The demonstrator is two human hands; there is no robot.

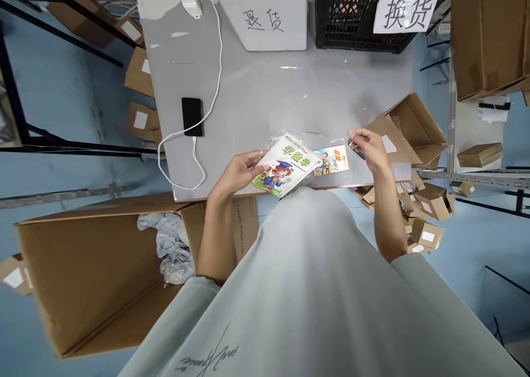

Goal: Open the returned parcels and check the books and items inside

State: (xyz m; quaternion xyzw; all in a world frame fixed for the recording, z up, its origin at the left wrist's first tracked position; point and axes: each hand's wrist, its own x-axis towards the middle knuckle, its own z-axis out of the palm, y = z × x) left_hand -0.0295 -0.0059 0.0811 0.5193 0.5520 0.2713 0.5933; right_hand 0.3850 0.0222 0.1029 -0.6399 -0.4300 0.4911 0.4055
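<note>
My left hand (243, 171) is closed on the left edge of a children's booklet (285, 167) in clear plastic wrap. The cover shows green characters and a cartoon figure in a graduation cap. A smaller, colourful printed card (332, 160) lies on the table, partly under the booklet's right corner. To the right of that card, my right hand (371, 148) pinches a small dark object (356, 149) with a shiny part; its kind is unclear. Just beyond my right hand, an open cardboard box (397, 137) lies tipped at the table's right edge.
A white bin (265, 21) and a black crate (364, 18) with paper sign stand at the table's far side. A phone (192, 116) lies left with a white cable (221, 51). A large open carton (103, 277) stands lower left. Small boxes (430, 200) lie piled at right.
</note>
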